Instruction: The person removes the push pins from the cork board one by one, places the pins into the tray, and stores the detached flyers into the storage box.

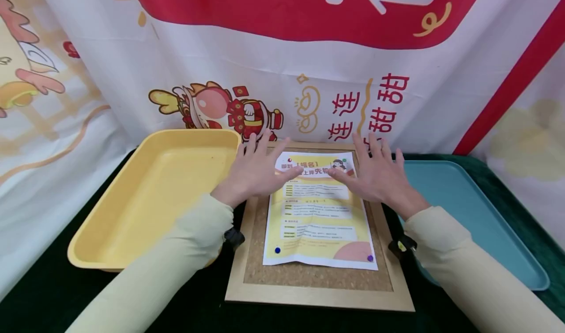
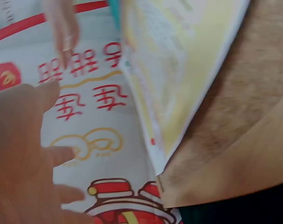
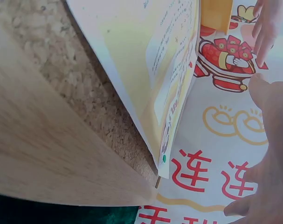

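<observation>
A printed yellow poster (image 1: 319,244) is pinned to a wood-framed cork board (image 1: 318,277). A blue pushpin (image 1: 277,250) is in its lower left corner and a purple pushpin (image 1: 370,258) in its lower right. Near the top corners show a red pushpin (image 1: 289,160) and a green pushpin (image 3: 164,158). My left hand (image 1: 260,171) is over the poster's upper left, fingers spread and holding nothing. Over the upper right, my right hand (image 1: 379,173) has its fingers spread too, also with nothing in it. In both wrist views the fingers appear apart from the paper.
To the left of the board stands a deep yellow tray (image 1: 154,149). A blue tray (image 1: 481,215) lies on the right, partly behind the right forearm. Dark green cloth (image 1: 194,308) covers the table, and a printed white banner (image 1: 282,53) hangs behind it.
</observation>
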`<state>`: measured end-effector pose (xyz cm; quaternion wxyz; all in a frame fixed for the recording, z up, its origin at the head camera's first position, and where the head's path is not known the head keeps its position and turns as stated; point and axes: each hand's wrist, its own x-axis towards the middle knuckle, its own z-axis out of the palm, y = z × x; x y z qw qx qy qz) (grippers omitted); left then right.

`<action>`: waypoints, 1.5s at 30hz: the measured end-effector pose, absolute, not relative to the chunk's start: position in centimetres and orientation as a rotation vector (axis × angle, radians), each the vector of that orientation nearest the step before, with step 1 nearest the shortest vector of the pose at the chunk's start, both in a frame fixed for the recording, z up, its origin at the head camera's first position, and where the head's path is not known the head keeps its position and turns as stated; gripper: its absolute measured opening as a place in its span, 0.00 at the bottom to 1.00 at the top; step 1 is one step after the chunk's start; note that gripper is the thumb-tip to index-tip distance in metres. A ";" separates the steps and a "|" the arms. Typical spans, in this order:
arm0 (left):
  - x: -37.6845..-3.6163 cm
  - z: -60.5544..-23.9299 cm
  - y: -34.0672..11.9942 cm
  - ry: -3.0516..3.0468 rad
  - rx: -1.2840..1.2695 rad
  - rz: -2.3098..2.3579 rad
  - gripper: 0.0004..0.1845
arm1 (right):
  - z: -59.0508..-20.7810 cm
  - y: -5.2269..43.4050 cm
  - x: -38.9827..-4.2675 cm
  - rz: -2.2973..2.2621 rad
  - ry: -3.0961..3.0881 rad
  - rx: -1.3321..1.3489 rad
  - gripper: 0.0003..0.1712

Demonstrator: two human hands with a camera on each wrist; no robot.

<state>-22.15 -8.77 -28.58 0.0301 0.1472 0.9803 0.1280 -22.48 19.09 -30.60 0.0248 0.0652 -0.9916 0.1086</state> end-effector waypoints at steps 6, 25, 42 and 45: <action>-22.1 -27.9 -9.8 2.835 0.575 0.384 0.45 | -30.1 19.0 -22.7 0.431 -3.006 0.248 0.68; -21.9 -31.3 -9.9 2.540 0.639 0.297 0.48 | -29.7 18.3 -23.5 0.807 -2.980 0.239 0.59; -21.9 -31.6 -10.1 2.564 0.564 0.336 0.47 | -29.5 16.6 -24.9 1.113 -2.959 0.191 0.52; -21.9 -31.6 -10.0 2.564 0.555 0.334 0.47 | -29.3 16.2 -25.1 1.145 -2.950 0.179 0.51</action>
